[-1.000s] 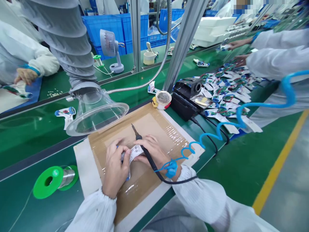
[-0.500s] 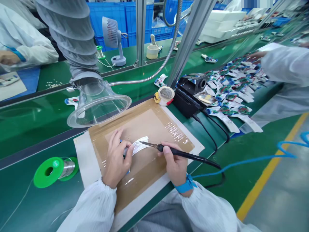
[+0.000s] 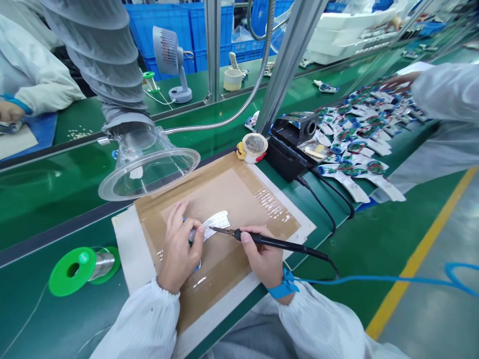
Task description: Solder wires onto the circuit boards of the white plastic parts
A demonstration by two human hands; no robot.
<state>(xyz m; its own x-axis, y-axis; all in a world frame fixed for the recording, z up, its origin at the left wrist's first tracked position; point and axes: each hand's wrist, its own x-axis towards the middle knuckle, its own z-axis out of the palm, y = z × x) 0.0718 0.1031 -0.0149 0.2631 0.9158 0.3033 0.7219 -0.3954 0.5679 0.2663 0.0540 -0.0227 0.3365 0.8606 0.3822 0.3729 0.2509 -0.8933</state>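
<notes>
My left hand point(image 3: 180, 249) is closed on a small white part with a blue end point(image 3: 216, 221), pressing it onto the taped cardboard mat point(image 3: 247, 197). My right hand point(image 3: 264, 255) grips a black soldering iron point(image 3: 269, 241) like a pen. The iron's metal tip touches the near edge of the white part, right by my left fingertips. A blue wrist strap point(image 3: 285, 286) with a blue coiled cord sits on my right wrist.
A clear fume-extractor funnel point(image 3: 149, 167) hangs over the mat's far left. A green solder spool point(image 3: 80, 264) lies left of it. A black soldering station point(image 3: 292, 144) and a tip-cleaner pot point(image 3: 254, 147) stand behind. Several finished parts point(image 3: 359, 139) lie right, where another person's hand point(image 3: 400, 80) reaches.
My right hand swung the iron from pointing away to lying sideways, and its tip came down onto the white part. My left hand stayed on the part.
</notes>
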